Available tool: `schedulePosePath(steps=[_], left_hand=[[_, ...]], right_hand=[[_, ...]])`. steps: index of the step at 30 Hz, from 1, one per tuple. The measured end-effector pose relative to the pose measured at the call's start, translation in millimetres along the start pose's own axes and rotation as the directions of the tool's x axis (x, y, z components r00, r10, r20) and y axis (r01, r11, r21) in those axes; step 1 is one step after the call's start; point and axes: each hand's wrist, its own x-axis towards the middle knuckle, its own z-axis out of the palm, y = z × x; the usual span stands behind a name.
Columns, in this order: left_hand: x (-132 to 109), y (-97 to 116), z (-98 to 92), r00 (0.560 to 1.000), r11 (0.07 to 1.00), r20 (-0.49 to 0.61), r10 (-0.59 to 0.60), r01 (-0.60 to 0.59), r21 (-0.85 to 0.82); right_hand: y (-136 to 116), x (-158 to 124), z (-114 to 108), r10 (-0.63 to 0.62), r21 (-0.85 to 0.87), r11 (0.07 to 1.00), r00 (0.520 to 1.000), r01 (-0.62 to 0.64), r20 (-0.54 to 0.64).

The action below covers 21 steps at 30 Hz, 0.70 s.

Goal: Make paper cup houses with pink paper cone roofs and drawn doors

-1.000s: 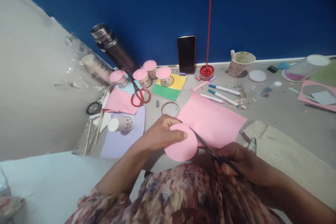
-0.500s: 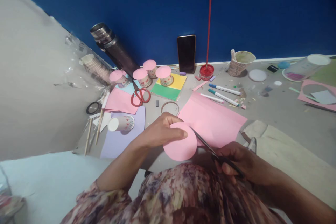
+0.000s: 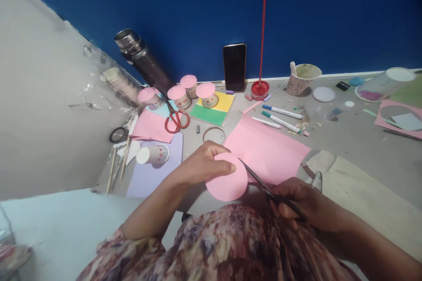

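Observation:
Between thumb and fingers, my left hand pinches a round pink paper disc near its upper edge. My right hand is closed around the dark handles of a pair of scissors, whose blades point up and left. The blade tips meet the disc's upper right edge. Behind the disc lies a larger folded sheet of pink paper. Further left stand several small printed paper cups with pink paper discs on top, one being this cup.
Red-handled scissors lie left, near a cup on its side on lilac paper. A black flask and a phone lean on the blue wall. Markers lie right of centre, with a cloth nearer me.
Almost nothing differs. Both hands, the disc and the scissors keep nearly the same place, and the view has shifted very slightly.

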Motion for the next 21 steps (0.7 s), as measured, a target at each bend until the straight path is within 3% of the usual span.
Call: schedulePosePath(steps=[21], left_hand=[[3.4,6.8,-2.2,0.995,0.999,0.098,-0.031,0.033,-0.015]], right_hand=[[5.1,-2.0,-2.9,0.059,0.029,0.998,0.998,-0.059,0.01]])
